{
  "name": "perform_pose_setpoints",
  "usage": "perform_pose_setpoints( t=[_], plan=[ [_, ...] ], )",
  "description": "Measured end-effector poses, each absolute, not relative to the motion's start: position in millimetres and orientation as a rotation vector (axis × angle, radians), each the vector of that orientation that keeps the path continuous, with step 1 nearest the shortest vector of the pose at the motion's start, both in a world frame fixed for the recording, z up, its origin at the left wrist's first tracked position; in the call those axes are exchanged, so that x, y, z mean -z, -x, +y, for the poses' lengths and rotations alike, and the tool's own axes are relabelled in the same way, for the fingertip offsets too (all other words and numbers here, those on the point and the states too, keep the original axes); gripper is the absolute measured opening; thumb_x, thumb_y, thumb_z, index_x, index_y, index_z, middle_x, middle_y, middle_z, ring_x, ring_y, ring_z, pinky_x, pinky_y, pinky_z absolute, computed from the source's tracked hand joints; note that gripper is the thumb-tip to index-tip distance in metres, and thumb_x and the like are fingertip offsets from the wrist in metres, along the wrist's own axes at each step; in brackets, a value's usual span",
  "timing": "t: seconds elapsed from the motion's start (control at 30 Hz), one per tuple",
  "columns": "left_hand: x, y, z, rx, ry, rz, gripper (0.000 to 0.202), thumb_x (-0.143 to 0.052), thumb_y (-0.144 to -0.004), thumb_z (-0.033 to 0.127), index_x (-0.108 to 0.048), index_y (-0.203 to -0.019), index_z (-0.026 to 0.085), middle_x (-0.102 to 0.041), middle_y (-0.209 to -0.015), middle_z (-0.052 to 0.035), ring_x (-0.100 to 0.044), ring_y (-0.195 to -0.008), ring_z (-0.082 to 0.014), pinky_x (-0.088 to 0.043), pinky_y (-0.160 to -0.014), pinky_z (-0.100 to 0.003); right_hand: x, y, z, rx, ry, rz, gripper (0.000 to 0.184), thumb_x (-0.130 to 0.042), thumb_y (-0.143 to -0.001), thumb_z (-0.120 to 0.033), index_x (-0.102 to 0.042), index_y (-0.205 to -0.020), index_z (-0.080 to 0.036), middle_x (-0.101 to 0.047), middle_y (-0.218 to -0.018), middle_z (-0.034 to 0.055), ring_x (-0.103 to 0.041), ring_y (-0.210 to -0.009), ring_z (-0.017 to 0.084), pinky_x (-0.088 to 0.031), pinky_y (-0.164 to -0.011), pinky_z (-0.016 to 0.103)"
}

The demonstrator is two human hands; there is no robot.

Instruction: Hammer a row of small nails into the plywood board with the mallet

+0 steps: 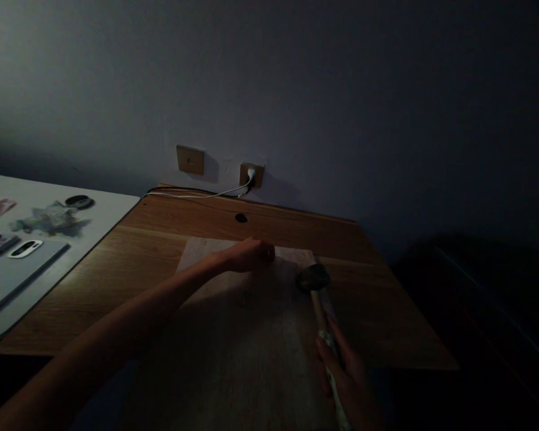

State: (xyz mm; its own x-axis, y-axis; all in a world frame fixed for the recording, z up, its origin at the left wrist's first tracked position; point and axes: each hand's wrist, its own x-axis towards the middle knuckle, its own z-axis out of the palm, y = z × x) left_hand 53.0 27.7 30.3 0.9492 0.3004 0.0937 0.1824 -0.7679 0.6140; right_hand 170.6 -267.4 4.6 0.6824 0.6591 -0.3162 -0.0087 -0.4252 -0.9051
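A pale wooden board [251,323] lies on the wooden desk and reaches toward me. Over its far part is my left hand [251,254], with fingers curled closed near the board's far edge; whatever they may pinch is too small and dark to make out. My right hand [341,365] grips the handle of a mallet [314,279] at the board's right side. The mallet's dark, rounded head points away from me, over the board's right edge, to the right of my left hand. Dim light hides fine detail.
The wooden desk [148,239] meets a wall with a socket and a white plug [251,173]. A cable [197,196] runs along its back edge. On the left, a white table [112,200] bears a grey flat case [31,263], a crumpled plastic bag [54,218] and a dark round object [79,202].
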Motion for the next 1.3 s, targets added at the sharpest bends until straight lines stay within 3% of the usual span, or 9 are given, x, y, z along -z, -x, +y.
perform_pose_setpoints(
  t=[0.17, 0.27, 0.33, 0.47, 0.53, 0.93, 1.13, 1.3],
  plan=[
    [1.3, -65.3, 34.5, -0.446, -2.432, 0.403, 0.014, -0.065, -0.082, 0.011, -0.073, -0.092, 0.017, -0.074, -0.088, -0.0022, -0.067, -0.081, -0.0150, -0.044, -0.071, -0.022, 0.6, -177.6, -270.3, -0.868, 1.942, -0.511, 0.084, -0.065, -0.080, -0.070, -0.051, -0.151, -0.027, -0.059, -0.067, -0.0028, -0.051, -0.048, 0.014, -0.042, -0.042, 0.024],
    [8.5, -63.7, 33.8, -0.491, -2.394, 0.382, 0.013, -0.066, -0.084, 0.013, -0.073, -0.094, 0.016, -0.074, -0.090, -0.0026, -0.067, -0.082, -0.0146, -0.046, -0.074, -0.022, -0.4, -178.8, -269.9, -0.789, 1.954, -0.540, 0.081, -0.066, -0.078, -0.072, -0.058, -0.146, -0.030, -0.070, -0.088, 0.0032, -0.064, -0.069, 0.019, -0.052, -0.059, 0.028],
    [8.9, -62.8, 32.9, -0.500, -2.389, 0.404, 0.014, -0.065, -0.084, 0.012, -0.073, -0.095, 0.016, -0.074, -0.090, -0.0025, -0.067, -0.082, -0.0143, -0.046, -0.076, -0.023, -3.1, -177.3, -268.7, -0.752, 1.930, -0.551, 0.080, -0.068, -0.076, -0.072, -0.060, -0.144, -0.031, -0.071, -0.094, 0.0045, -0.066, -0.075, 0.020, -0.053, -0.063, 0.029],
    [8.1, -63.1, 31.5, -0.487, -2.416, 0.430, 0.014, -0.063, -0.085, 0.011, -0.072, -0.094, 0.016, -0.073, -0.086, -0.0024, -0.066, -0.078, -0.0139, -0.047, -0.074, -0.023, -8.1, -171.4, -268.0, -0.866, 1.933, -0.472, 0.086, -0.065, -0.081, -0.070, -0.049, -0.153, -0.027, -0.058, -0.063, -0.0038, -0.049, -0.047, 0.014, -0.040, -0.041, 0.023],
    [7.9, -62.7, 30.8, -0.480, -2.455, 0.421, 0.011, -0.063, -0.085, 0.012, -0.071, -0.091, 0.016, -0.072, -0.086, -0.0028, -0.065, -0.079, -0.0146, -0.047, -0.074, -0.024, -8.3, -169.7, -268.3, -0.892, 1.926, -0.452, 0.090, -0.066, -0.080, -0.070, -0.046, -0.155, -0.024, -0.051, -0.056, -0.0062, -0.046, -0.043, 0.014, -0.037, -0.038, 0.022],
    [8.3, -63.7, 29.2, -0.497, -2.554, 0.344, 0.010, -0.061, -0.085, 0.013, -0.069, -0.090, 0.015, -0.069, -0.091, -0.0049, -0.063, -0.082, -0.0158, -0.046, -0.076, -0.024, -9.0, -165.6, -265.3, -0.830, 1.825, -0.494, 0.084, -0.069, -0.080, -0.063, -0.049, -0.151, -0.023, -0.051, -0.062, -0.0072, -0.041, -0.042, 0.009, -0.034, -0.036, 0.019],
    [3.4, -62.3, 27.6, -0.453, -2.411, 0.441, 0.030, -0.064, -0.082, 0.013, -0.066, -0.112, 0.017, -0.075, -0.095, -0.0023, -0.069, -0.084, -0.0153, -0.049, -0.077, -0.023, -13.5, -165.5, -266.0, -0.847, 1.883, -0.440, 0.087, -0.072, -0.075, -0.064, -0.051, -0.150, -0.026, -0.056, -0.064, -0.0057, -0.047, -0.043, 0.011, -0.037, -0.037, 0.020],
    [5.2, -62.3, 28.8, -0.436, -2.355, 0.434, 0.037, -0.065, -0.081, 0.013, -0.063, -0.118, 0.017, -0.077, -0.100, -0.0031, -0.072, -0.088, -0.0156, -0.051, -0.080, -0.024, -12.1, -168.9, -269.5, -0.846, 1.896, -0.460, 0.085, -0.072, -0.078, -0.063, -0.050, -0.152, -0.027, -0.055, -0.061, -0.0048, -0.049, -0.043, 0.013, -0.038, -0.037, 0.022]
  ],
)
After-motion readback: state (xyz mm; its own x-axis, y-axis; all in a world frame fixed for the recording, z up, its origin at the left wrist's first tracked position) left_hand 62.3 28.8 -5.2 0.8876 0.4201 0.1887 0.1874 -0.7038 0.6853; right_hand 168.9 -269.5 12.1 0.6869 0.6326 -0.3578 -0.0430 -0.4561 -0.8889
